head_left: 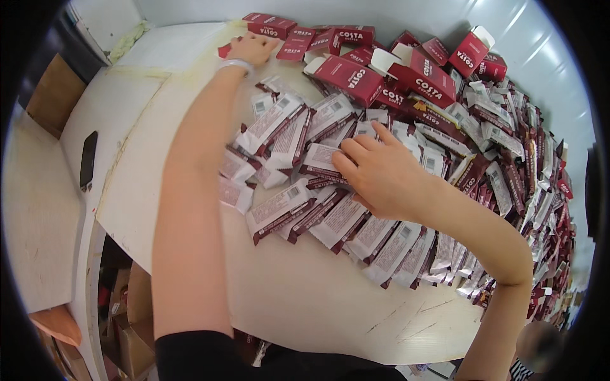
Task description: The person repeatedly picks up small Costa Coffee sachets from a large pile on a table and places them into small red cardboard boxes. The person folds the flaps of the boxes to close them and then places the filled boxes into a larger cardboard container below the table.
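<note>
My left hand reaches to the back edge of the pile, fingers slightly bent and apart over red cartons, touching them. Below it, white-and-maroon sachets lie loosely fanned, mostly with their pale printed side up. My right hand rests on the middle of these sachets, fingers spread and loosely curved; its thumb is partly hidden below. Just beyond the right hand, several open red cartons lie jumbled with their white flaps showing.
A dense heap of sachets runs down the right side against the pale wall. The white worktop has a bevelled left edge, with a black phone nearby. Cardboard boxes sit below at the left.
</note>
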`<action>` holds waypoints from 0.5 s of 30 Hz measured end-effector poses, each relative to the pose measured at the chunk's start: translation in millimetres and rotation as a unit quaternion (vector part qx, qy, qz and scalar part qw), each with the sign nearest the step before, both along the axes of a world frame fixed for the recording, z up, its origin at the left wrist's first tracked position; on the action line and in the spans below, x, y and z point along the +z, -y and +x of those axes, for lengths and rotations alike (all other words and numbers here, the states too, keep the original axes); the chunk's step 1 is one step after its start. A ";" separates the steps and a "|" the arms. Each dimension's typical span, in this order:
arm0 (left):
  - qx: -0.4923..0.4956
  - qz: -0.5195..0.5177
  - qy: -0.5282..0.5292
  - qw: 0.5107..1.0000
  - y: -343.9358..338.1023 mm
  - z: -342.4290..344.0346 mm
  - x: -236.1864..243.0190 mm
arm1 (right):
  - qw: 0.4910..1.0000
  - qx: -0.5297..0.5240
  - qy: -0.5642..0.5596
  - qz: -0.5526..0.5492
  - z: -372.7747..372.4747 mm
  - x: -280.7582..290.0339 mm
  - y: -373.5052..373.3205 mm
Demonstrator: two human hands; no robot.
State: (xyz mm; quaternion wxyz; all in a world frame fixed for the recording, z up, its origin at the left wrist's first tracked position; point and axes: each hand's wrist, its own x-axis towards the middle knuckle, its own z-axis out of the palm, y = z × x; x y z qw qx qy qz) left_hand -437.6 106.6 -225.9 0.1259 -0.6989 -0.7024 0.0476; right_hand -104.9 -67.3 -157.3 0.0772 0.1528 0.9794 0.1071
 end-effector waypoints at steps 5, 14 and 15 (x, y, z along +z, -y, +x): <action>-0.063 0.103 0.225 0.967 106.6 -115.5 -30.2 | 0.979 -0.103 -0.031 -0.171 -40.9 -4.1 7.3; 0.201 0.092 0.355 0.908 341.8 -48.1 67.8 | 0.976 -0.084 -0.031 -0.199 -30.7 20.9 28.3; 0.110 0.142 0.490 0.853 362.4 -14.6 77.5 | 0.971 -0.090 -0.068 -0.209 -13.5 31.2 31.7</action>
